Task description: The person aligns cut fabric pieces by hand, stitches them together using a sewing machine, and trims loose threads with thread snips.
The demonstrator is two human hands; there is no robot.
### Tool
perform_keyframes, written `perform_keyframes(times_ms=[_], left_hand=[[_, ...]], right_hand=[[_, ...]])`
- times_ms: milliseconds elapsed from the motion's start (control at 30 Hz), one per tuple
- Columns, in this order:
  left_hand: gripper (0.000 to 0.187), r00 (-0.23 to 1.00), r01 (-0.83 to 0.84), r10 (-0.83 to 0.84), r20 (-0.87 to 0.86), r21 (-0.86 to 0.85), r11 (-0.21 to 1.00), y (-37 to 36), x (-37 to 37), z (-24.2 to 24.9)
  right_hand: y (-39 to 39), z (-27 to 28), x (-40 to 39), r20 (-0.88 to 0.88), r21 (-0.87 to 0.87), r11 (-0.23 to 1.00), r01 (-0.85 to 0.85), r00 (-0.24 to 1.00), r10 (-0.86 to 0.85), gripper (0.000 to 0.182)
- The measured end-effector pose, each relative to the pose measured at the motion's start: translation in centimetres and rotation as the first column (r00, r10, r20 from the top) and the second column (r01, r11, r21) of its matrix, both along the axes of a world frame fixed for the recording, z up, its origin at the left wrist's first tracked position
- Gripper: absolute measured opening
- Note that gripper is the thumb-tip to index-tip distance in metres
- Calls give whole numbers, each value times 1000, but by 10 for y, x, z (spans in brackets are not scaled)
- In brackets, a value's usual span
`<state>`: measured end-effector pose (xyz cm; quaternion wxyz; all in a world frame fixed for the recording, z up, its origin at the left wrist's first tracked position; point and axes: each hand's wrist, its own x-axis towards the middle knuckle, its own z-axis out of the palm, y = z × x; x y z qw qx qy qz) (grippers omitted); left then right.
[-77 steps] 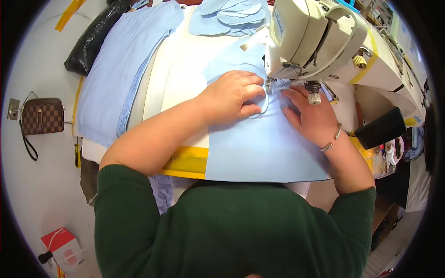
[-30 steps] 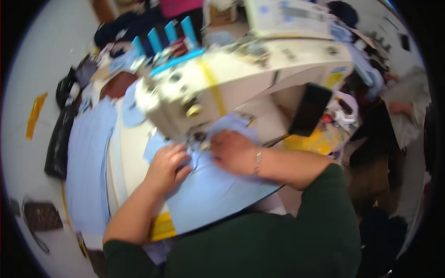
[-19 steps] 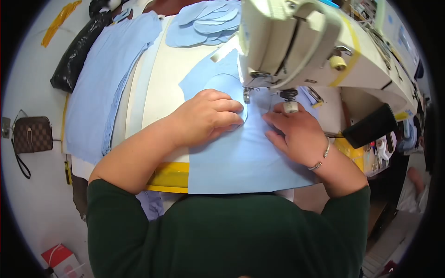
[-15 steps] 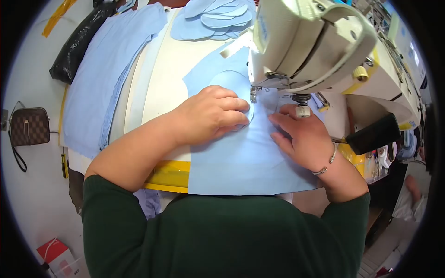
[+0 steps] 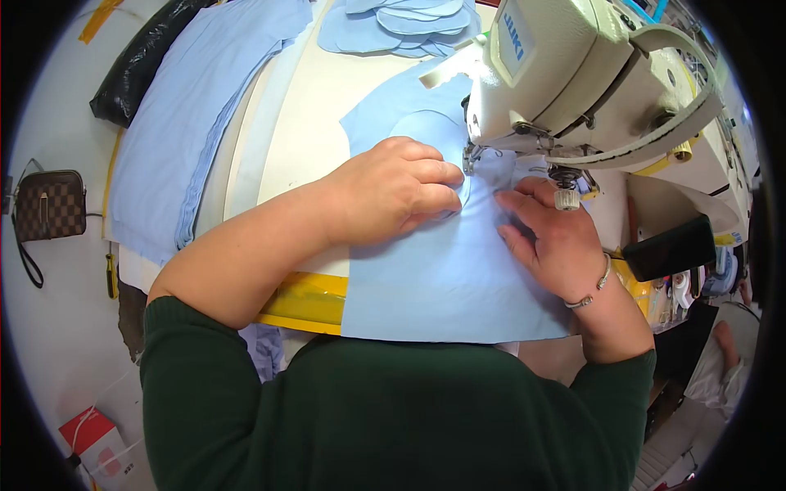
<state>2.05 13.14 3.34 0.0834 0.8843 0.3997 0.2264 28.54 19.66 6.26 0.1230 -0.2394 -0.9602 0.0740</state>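
Note:
Light blue fabric [image 5: 442, 286] lies flat under the needle area of a white sewing machine [image 5: 540, 74]. A rounded blue piece [image 5: 426, 124] rests on top of it, left of the presser foot [image 5: 469, 157]. My left hand [image 5: 401, 190] presses on the rounded piece's edge, fingers together and bent, their tips close to the foot. My right hand [image 5: 557, 237] lies on the fabric right of the foot, thumb and fingers apart, with nothing visible between them.
Stacked blue fabric [image 5: 196, 114] lies at the left beside a black plastic bundle [image 5: 143, 61]. Small rounded blue pieces [image 5: 401, 29] are piled at the back. A black phone-like object [image 5: 670, 248] is at the right. Another person's arm [image 5: 725, 344] shows at far right.
The view has shifted, so the machine and fabric appear further right. Both hands keep nearly the same pose on the fabric.

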Motion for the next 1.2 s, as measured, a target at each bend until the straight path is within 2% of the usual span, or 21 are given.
perform_keyframes(times_ms=[33, 267, 333, 367, 433, 500, 533, 567, 600, 633, 667, 733, 767, 833, 867, 933, 967, 1000, 1067, 1200], left_hand=[[26, 1000, -2, 1, -3, -19, 1000, 0, 0, 0], [26, 1000, 20, -20, -8, -9, 1000, 3, 1, 0], [15, 997, 70, -71, 13, 85, 994, 9, 1, -3], [15, 999, 54, -55, -2, 122, 991, 10, 0, -1], [14, 989, 69, -81, 122, 105, 992, 4, -1, 2], [11, 988, 2, -23, 156, 132, 991, 3, -9, 15], [10, 958, -168, 135, 252, 115, 979, 3, -16, 24], [11, 896, -324, 281, 345, 75, 943, 4, -20, 33], [9, 820, -392, 361, 444, -24, 920, 8, -26, 45], [15, 773, -427, 389, 502, -43, 903, 14, -30, 57], [20, 758, -407, 347, 552, -16, 913, 25, -33, 65], [26, 628, -303, 353, 693, -200, 932, 43, -27, 88], [26, 622, -304, 343, 704, -187, 934, 54, -25, 93], [32, 465, -117, 246, 850, -217, 969, 76, -18, 101], [32, 453, -111, 245, 857, -218, 970, 78, -14, 109], [33, 495, -52, 316, 810, -335, 941, 82, -9, 121], [31, 455, 10, 264, 850, -302, 953, 88, -8, 117], [29, 428, 3, 298, 853, -331, 944, 93, -6, 113], [25, 375, 21, 340, 863, -374, 927, 95, -5, 114], [25, 292, 56, 381, 877, -414, 909, 98, -2, 115]], right_hand=[[0, 0, 0, 9, -5, 1000, 2, 1000, -2, 36], [0, -2, 2, -12, 10, 1000, -3, 1000, 3, 35], [2, -3, 2, -31, -60, 998, 17, 999, -19, 35], [3, 0, 0, -44, -21, 1000, -1, 999, 0, 35], [0, 6, -2, 0, -27, 1000, 8, 1000, -8, 34], [-1, 8, -2, -2, -23, 1000, 11, 1000, -11, 34], [0, 11, -2, 9, -61, 997, 44, 999, -43, 33], [2, 18, -2, 10, -47, 998, 35, 999, -34, 33], [0, 23, 0, 10, -48, 998, 34, 999, -34, 32], [-4, 28, 2, 13, -53, 998, 36, 999, -35, 32], [-8, 31, 3, 30, -88, 993, 73, 997, -71, 31], [-17, 37, 11, 29, -51, 998, 41, 999, -40, 31], [-23, 39, 16, 19, -22, 1000, 18, 1000, -17, 31], [-39, 37, 26, -8, -59, 997, 48, 999, -49, 31], [-49, 34, 33, -33, -119, 990, 75, 996, -80, 31], [-62, 27, 46, -17, -99, 989, 114, 993, -117, 31], [-67, 23, 53, -17, -82, 985, 151, 988, -153, 30], [-71, 16, 62, -2, -92, 984, 155, 988, -156, 30], [-75, 5, 75, -80, -138, 953, 271, 956, -283, 29], [-84, 2, 83, -107, -133, 946, 297, 944, -312, 28]])
